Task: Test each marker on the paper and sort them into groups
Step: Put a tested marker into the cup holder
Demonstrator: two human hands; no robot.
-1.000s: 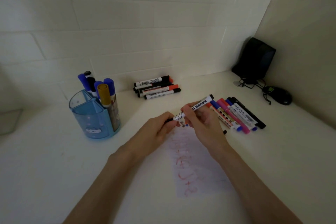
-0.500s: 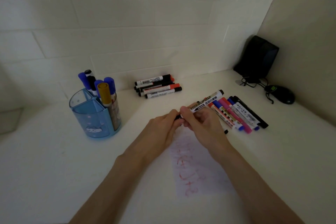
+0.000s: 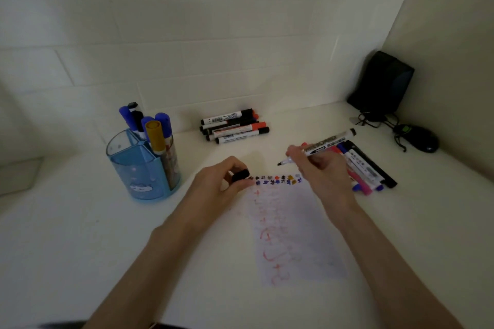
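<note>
Ink is the risk here: the right hand [image 3: 323, 173] is gripping the uncapped marker [image 3: 320, 145], its fingers [image 3: 296, 153] curled round the barrel, with the bare tip hanging near the far edge of the paper [image 3: 294, 222], just beyond a row of coloured test marks [image 3: 278, 180]. If the tip is coming down past that edge it will be staining the bench [image 3: 80, 222], and a stroke over the existing marks would be muddling the test. The left hand [image 3: 222, 184] is pinching the black cap [image 3: 239, 176] in curled fingers at the paper's far left corner, and a slack pinch could be letting it roll away. Sorted groups are lying at the back [image 3: 235, 127] and at the right [image 3: 366, 165], and more markers are standing in the blue holder [image 3: 144, 168]. Compared with half a second ago, the cap is now off, the hands that were joined at the marker are apart, and the tip is showing
</note>
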